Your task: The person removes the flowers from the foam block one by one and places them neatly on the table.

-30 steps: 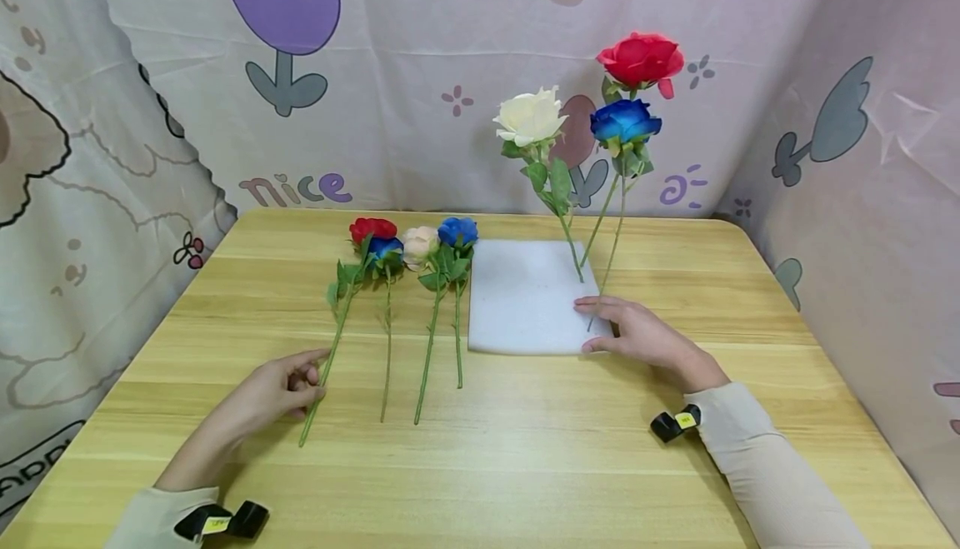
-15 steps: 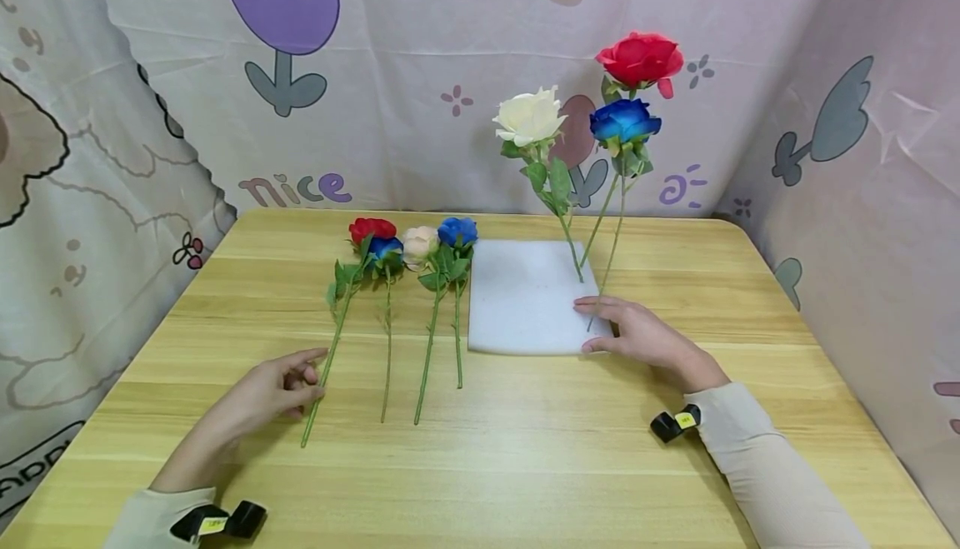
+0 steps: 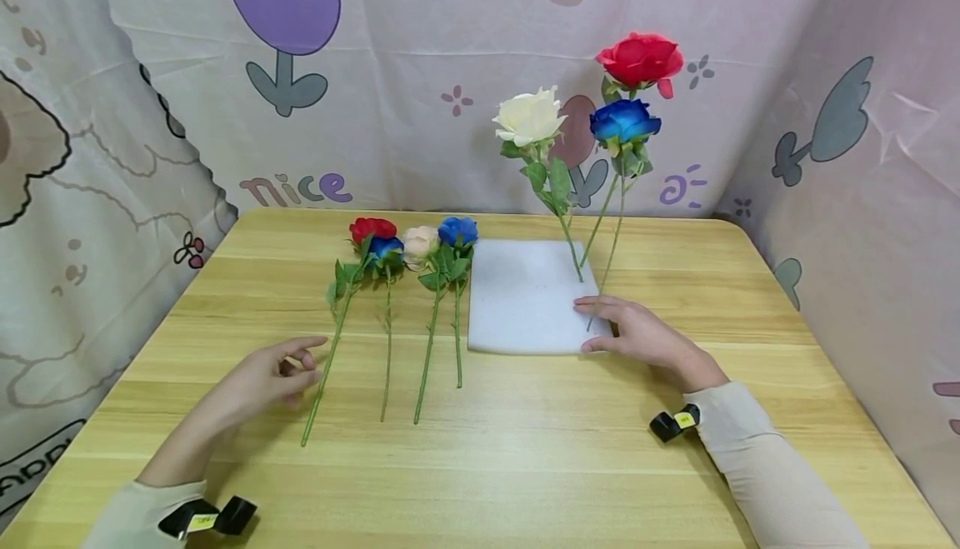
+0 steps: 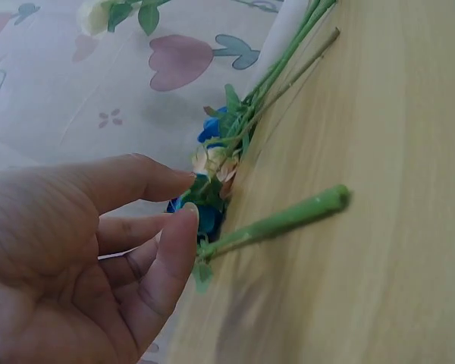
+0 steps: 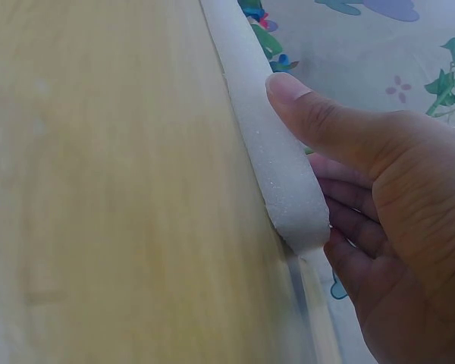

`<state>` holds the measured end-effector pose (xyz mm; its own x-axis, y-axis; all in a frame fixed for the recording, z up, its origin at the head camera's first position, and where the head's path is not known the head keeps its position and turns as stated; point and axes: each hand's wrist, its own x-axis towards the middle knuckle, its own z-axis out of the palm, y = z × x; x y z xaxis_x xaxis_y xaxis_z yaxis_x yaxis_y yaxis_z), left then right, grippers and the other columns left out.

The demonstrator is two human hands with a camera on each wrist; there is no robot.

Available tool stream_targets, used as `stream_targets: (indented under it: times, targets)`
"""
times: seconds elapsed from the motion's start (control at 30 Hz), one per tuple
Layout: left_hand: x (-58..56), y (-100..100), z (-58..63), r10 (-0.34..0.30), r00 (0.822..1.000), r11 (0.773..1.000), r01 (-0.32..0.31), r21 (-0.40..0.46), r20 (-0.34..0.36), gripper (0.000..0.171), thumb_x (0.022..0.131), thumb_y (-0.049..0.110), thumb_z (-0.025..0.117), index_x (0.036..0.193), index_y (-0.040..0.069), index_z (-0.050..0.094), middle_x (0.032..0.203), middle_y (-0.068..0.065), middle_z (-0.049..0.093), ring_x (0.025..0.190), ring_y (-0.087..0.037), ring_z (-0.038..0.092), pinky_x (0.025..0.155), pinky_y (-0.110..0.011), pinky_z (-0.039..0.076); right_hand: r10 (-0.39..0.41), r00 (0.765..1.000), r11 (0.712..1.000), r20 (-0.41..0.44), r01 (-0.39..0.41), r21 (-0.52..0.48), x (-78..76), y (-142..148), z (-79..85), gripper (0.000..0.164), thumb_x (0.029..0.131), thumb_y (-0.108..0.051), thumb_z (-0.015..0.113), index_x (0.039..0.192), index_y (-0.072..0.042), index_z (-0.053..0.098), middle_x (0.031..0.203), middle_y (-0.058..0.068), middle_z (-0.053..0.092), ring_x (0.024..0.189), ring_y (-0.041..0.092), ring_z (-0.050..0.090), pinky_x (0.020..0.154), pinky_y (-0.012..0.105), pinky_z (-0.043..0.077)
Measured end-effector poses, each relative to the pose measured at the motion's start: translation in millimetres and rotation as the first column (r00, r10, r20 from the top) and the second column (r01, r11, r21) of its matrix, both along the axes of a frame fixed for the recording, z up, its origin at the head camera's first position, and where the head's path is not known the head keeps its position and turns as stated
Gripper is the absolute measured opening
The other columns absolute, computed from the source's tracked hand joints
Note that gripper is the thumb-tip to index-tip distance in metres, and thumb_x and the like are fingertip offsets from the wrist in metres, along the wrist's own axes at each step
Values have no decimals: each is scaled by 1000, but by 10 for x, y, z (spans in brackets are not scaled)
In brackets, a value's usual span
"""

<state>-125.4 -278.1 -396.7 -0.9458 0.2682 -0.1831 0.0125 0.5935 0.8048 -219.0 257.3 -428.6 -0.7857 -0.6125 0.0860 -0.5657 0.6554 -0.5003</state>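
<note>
My left hand (image 3: pixel 262 382) hovers beside the stem of a red rose (image 3: pixel 337 341) lying on the table at the left. In the left wrist view, the thumb and index finger are slightly apart with nothing between them, and the cut stem end (image 4: pixel 334 199) lies beyond. My right hand (image 3: pixel 645 334) holds the near right corner of a white foam board (image 3: pixel 525 299), its thumb along the front edge in the right wrist view. Standing tilted in the board are a white rose (image 3: pixel 530 118), a blue rose (image 3: pixel 625 122) and a red rose (image 3: pixel 641 60).
Right of the left hand lie another blue rose (image 3: pixel 386 251), a pale pink rose (image 3: pixel 420 247) and a bright blue rose (image 3: pixel 457 232), blooms toward the back. A patterned cloth (image 3: pixel 420 149) hangs behind the wooden table (image 3: pixel 525 449).
My left hand has come off the red rose's stem and shifted slightly left and up, its fingers spreading. The right hand, the board and the standing roses have stayed in place.
</note>
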Motion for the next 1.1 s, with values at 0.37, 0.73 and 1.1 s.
stream_targets:
  times: [0.37, 0.73, 1.1]
  targets:
    - [-91, 202, 166, -66, 996, 995, 61, -84, -59, 57, 96, 21, 65, 144, -1, 43, 104, -9, 58, 83, -24, 61, 63, -31, 57, -1, 1000, 1000, 2, 1, 1, 3, -7, 13, 71, 84, -45, 74, 139, -5, 54, 144, 8, 50, 135, 34, 41, 110, 51, 34]
    - [-280, 556, 247, -170, 983, 983, 165, -74, -66, 54, 96, 21, 66, 141, 0, 48, 99, -7, 57, 84, -23, 61, 65, -32, 58, 16, 1000, 1000, -14, -17, -5, -3, 7, -14, 71, 83, -45, 75, 139, -5, 54, 144, 8, 50, 134, 32, 42, 110, 50, 34]
    - [-442, 934, 292, -276, 945, 955, 249, -162, -173, 49, 94, 24, 68, 137, 4, 55, 97, 3, 60, 87, -14, 61, 68, -28, 55, 12, 1000, 1000, 0, -12, -9, -6, 24, -29, 72, 84, -46, 74, 140, -6, 54, 144, 8, 50, 135, 33, 41, 110, 51, 33]
